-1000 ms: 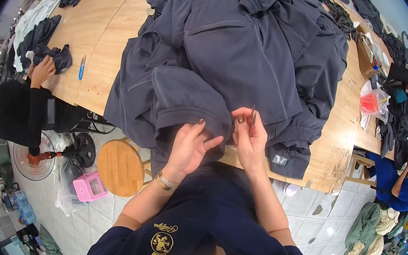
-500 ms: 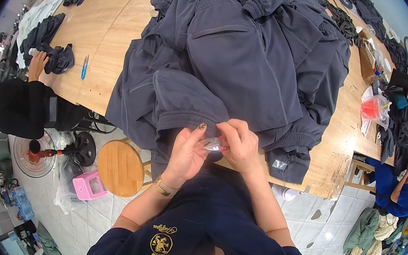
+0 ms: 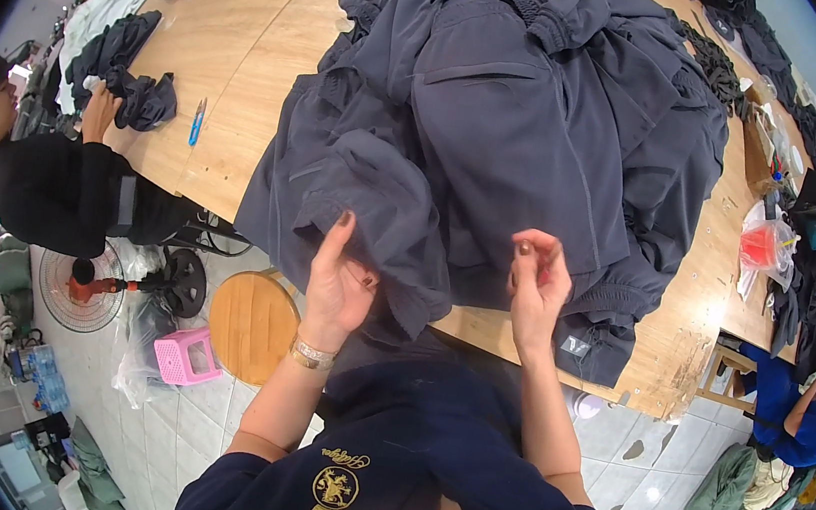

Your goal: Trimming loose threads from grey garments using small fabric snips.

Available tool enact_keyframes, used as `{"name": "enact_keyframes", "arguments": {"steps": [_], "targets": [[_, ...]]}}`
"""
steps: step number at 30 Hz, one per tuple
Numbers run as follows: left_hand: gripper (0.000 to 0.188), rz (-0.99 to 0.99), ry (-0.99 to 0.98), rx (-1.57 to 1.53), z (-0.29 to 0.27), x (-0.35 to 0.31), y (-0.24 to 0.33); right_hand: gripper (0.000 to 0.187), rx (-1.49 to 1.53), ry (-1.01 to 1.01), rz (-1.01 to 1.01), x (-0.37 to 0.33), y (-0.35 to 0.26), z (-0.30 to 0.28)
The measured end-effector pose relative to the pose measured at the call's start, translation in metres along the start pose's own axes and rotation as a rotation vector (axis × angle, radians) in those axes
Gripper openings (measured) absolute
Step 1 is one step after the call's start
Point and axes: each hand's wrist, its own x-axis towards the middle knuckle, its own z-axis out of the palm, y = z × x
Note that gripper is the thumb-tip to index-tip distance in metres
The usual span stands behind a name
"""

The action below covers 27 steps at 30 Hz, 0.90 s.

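A dark grey pair of trousers [image 3: 507,95] with an elastic waistband and a slit pocket lies on top of a heap of like garments at the table's near edge. One loose fold [image 3: 375,191] of this cloth drapes down in front of me, just past my left hand [image 3: 342,288]. The thumb there stands up, apart from the half-curled fingers, and nothing shows in the hand. To the right, my right hand [image 3: 538,288] is raised over the cloth with fingers bent together. Whatever it pinches, if anything, is hidden. A small clear tag [image 3: 575,347] lies on a garment beside it.
Blue snips [image 3: 198,122] lie on the wooden table [image 3: 219,62] to the left. A co-worker in black [image 3: 54,184] handles dark cloth there. A round stool [image 3: 252,328], a pink stool [image 3: 187,356] and a fan [image 3: 80,288] stand below. Another person in blue [image 3: 798,405] sits at right.
My hands have moved apart, left hand leftward and right hand rightward. The clear piece between them is out of sight. The near fold of cloth has shifted and drapes lower.
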Motion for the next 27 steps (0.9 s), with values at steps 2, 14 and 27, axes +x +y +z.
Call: {"name": "enact_keyframes", "arguments": {"steps": [2,14,27], "targets": [[0.032,-0.066,0.074,0.009,-0.016,0.006,-0.006,0.011,0.086,-0.081,0.141,0.001,0.001,0.010],[0.040,0.341,-0.059,0.356,0.006,-0.008,-0.018,0.023,-0.245,-0.311,-0.056,-0.004,-0.028,0.027],[0.027,0.383,-0.249,0.450,0.008,-0.011,-0.009,0.025,-0.675,-0.435,-0.393,0.000,-0.028,0.027]]}}
